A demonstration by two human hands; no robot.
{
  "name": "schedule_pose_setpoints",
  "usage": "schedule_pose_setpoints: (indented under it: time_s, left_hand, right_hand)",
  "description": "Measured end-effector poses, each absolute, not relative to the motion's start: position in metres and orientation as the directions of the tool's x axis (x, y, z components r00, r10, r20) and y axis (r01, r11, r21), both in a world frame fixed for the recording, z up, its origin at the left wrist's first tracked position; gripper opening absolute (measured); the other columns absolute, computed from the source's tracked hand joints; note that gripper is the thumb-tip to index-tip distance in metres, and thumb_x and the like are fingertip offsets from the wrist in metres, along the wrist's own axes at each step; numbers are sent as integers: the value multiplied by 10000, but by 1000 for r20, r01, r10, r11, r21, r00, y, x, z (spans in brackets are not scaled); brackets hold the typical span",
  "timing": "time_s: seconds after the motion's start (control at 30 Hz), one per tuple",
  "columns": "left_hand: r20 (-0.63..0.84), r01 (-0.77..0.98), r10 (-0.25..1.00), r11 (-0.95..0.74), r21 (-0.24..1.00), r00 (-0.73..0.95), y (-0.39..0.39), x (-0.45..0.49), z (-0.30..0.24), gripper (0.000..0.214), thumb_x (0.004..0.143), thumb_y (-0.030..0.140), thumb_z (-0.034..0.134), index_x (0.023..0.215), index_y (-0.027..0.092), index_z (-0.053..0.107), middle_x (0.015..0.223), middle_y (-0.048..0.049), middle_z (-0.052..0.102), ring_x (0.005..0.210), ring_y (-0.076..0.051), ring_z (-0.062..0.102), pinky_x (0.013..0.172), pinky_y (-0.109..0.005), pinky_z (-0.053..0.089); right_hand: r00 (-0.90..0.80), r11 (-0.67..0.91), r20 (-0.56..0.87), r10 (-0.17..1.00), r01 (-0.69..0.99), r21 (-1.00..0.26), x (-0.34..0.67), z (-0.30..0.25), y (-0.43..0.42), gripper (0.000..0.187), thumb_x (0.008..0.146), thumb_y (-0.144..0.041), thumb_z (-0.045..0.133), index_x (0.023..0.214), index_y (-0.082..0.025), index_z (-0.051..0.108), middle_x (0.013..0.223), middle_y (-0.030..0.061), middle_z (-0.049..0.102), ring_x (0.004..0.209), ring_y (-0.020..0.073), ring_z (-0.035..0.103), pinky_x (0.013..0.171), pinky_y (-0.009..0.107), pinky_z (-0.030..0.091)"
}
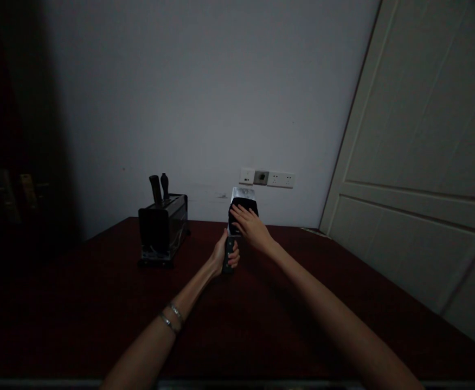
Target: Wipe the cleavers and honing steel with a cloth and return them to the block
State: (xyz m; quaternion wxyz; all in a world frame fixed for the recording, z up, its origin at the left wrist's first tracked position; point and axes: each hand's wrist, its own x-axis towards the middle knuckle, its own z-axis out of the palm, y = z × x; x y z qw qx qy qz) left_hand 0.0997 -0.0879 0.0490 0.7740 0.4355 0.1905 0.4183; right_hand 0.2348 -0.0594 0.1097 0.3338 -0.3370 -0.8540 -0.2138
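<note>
My left hand (pixel 223 256) is wrapped round the dark handle of a cleaver (pixel 242 195), which stands blade up over the dark red table (pixel 99 303). My right hand (pixel 250 225) presses a black cloth (pixel 245 207) flat against the wide shiny blade, fingers lying on the cloth. Two bracelets ring my left wrist.
A black knife block (pixel 163 227) with two dark handles sticking up stands on the table to the left of my hands. A white socket strip (pixel 267 177) is on the wall behind. A pale door (pixel 420 162) fills the right side. The left side of the room is very dark.
</note>
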Motion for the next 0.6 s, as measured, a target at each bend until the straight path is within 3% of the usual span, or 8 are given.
schedule_pose_setpoints:
  time_s: [0.2,0.43,0.6]
  left_hand:
    - [70,-465,800,273,842,595,-89,103,47,608,839,650,153,520,181,371,329,50,291,252,-70,240,291,-183,242]
    - [52,-481,825,275,832,562,-87,100,48,632,839,650,97,517,182,372,320,47,295,243,-71,240,290,-186,251]
    - [59,-450,816,255,856,575,-92,107,45,611,827,669,151,516,184,355,324,57,282,246,-66,230,291,-178,235]
  right_hand:
    - [-445,627,763,469,776,67,229,122,-48,450,903,-290,387,1341,-189,363,1409,68,349,1316,219,260,1047,469,247]
    - [-513,687,726,458,722,77,228,87,-75,468,903,-284,384,1361,-212,321,1418,54,335,1326,191,235,1055,449,241]
    - [-433,651,769,470,759,30,237,110,-52,463,898,-276,392,1353,-210,339,1413,62,345,1324,202,240,1051,462,235]
